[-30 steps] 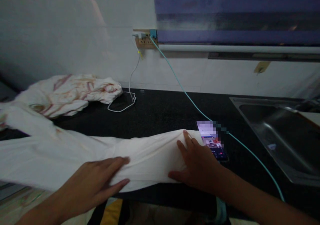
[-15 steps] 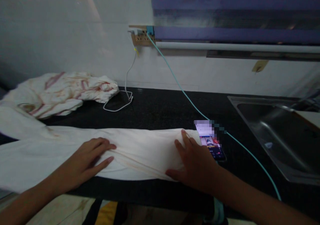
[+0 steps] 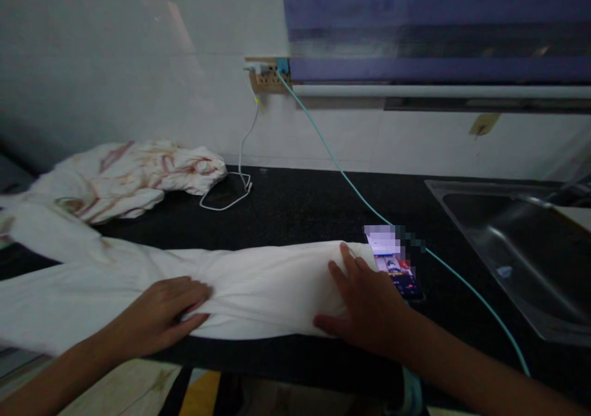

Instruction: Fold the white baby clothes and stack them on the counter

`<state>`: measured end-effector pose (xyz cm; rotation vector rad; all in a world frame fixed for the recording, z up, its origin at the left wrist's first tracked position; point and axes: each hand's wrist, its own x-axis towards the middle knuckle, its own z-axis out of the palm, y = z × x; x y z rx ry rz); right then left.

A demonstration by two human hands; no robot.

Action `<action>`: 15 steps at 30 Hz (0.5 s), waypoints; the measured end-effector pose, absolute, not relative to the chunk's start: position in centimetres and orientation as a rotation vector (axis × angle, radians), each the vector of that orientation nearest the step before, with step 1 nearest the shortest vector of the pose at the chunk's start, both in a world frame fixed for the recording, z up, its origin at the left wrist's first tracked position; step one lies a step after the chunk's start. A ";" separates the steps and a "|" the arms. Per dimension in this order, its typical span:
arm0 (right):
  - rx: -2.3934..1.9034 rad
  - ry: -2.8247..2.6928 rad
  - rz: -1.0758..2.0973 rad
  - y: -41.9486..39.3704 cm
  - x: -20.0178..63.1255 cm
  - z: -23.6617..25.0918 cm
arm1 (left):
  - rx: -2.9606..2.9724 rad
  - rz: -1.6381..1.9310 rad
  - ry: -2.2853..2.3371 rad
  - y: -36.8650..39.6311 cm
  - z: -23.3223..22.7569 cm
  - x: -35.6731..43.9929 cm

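Note:
A long, narrow stretch of white garment (image 3: pixel 277 280), like a sleeve or trouser leg, lies across the black counter. On its middle, my left hand (image 3: pixel 168 314) has its fingers curled in and the thumb drawn toward them, gathering the fabric. Small creases run through the cloth from that grip. My right hand (image 3: pixel 364 296) rests with fingers spread on the garment's right end, pressing it flat. Right beside that hand, a phone (image 3: pixel 401 280) lies with its screen lit, its lower edge close to my wrist.
A crumpled, stained white cloth heap (image 3: pixel 138 176) sits at the back left, joined visually to the garment. A white cable (image 3: pixel 226 207) and a teal cable (image 3: pixel 341 170) hang from the wall socket (image 3: pixel 270 79). At the right is a metal sink (image 3: pixel 496 244); the counter's front edge is near my forearms.
My left hand's fingers have curled in and bunched the cloth. The long diagonal fold between my hands has smoothed out. My right hand stays on the right end; the view has shifted slightly.

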<state>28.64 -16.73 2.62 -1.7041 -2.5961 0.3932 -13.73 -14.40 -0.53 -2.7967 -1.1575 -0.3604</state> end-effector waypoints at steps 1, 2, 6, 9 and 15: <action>-1.697 -2.595 0.394 -16.7 28.6 2.6 | -2.794 -0.381 -1.123 -14.4 -0.8 -14.0; -1.689 -2.593 0.394 -16.7 28.7 2.5 | -2.788 -0.406 -1.101 -14.4 -1.0 -14.3; -1.671 -2.586 0.392 -16.7 28.7 2.6 | -2.737 -0.563 -1.170 -15.1 -0.9 -14.7; -1.683 -2.590 0.392 -16.7 28.6 2.8 | -2.733 -0.605 -1.224 -15.6 -0.4 -14.2; -1.669 -2.579 0.407 -16.6 28.7 2.6 | -2.764 -0.639 -1.045 -15.0 0.2 -14.4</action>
